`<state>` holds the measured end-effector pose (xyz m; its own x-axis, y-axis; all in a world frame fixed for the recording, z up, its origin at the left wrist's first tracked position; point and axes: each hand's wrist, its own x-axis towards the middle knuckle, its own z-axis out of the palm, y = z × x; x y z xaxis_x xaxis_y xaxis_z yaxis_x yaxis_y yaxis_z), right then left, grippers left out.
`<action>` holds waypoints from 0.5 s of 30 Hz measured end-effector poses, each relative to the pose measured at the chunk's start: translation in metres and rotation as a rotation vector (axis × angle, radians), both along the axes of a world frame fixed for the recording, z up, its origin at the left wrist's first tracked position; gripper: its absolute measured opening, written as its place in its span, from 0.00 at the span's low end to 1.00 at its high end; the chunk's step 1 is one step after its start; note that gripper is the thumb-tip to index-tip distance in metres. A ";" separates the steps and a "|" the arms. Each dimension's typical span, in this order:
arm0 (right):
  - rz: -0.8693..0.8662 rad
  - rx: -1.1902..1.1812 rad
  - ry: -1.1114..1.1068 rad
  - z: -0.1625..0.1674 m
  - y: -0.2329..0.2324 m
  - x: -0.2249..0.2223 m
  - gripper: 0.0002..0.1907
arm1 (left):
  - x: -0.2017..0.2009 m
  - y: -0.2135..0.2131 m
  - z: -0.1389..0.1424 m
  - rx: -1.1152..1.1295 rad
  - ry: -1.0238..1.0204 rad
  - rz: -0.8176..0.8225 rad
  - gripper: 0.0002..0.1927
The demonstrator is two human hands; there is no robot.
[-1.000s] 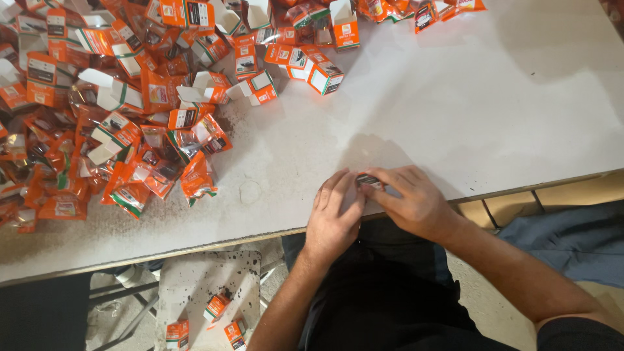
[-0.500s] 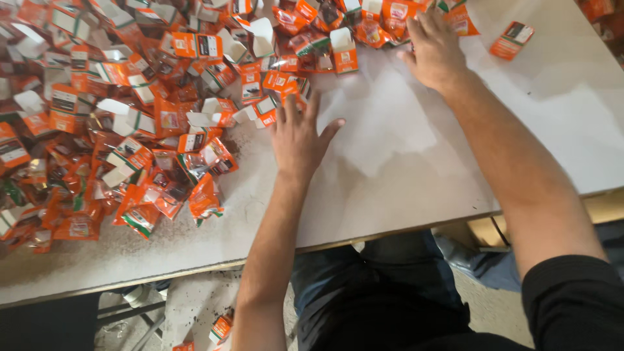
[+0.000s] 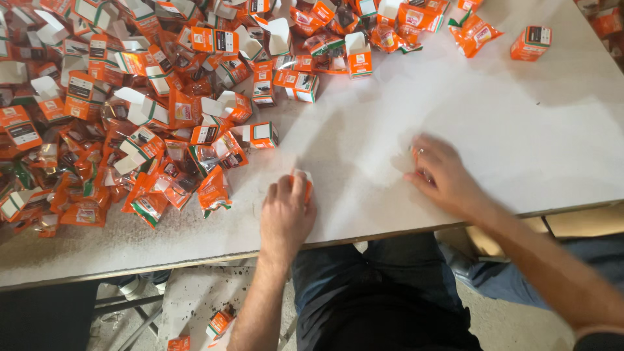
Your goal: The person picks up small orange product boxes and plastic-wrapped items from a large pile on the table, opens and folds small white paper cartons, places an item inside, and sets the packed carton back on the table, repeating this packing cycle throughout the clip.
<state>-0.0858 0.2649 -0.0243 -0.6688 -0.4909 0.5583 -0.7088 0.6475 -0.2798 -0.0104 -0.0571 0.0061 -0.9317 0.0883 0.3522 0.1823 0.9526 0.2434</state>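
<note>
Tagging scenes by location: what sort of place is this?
Likely a small hand-packing workshop. A big pile of small orange cartons and orange sachets covers a bare white worktable; the left hand holds one carton, with more dropped on the floor.

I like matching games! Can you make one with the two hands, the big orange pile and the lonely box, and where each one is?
1 left hand
2 right hand
3 heap of orange cartons and sachets
4 lone orange carton

a far right corner of the white table
b table's left side
c near edge, middle, over a small orange carton
d near edge, right of the other hand

Pairs: 1-c, 2-d, 3-b, 4-a
</note>
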 end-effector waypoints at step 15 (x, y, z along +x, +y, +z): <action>-0.022 -0.729 -0.520 -0.013 -0.046 0.069 0.11 | 0.029 0.070 0.009 0.282 0.087 -0.414 0.28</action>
<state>-0.0172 0.2189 -0.0373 -0.9292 -0.1170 0.3506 -0.3676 0.1950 -0.9093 0.0186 0.0130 0.0148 -0.8049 0.3343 0.4904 0.5618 0.6953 0.4482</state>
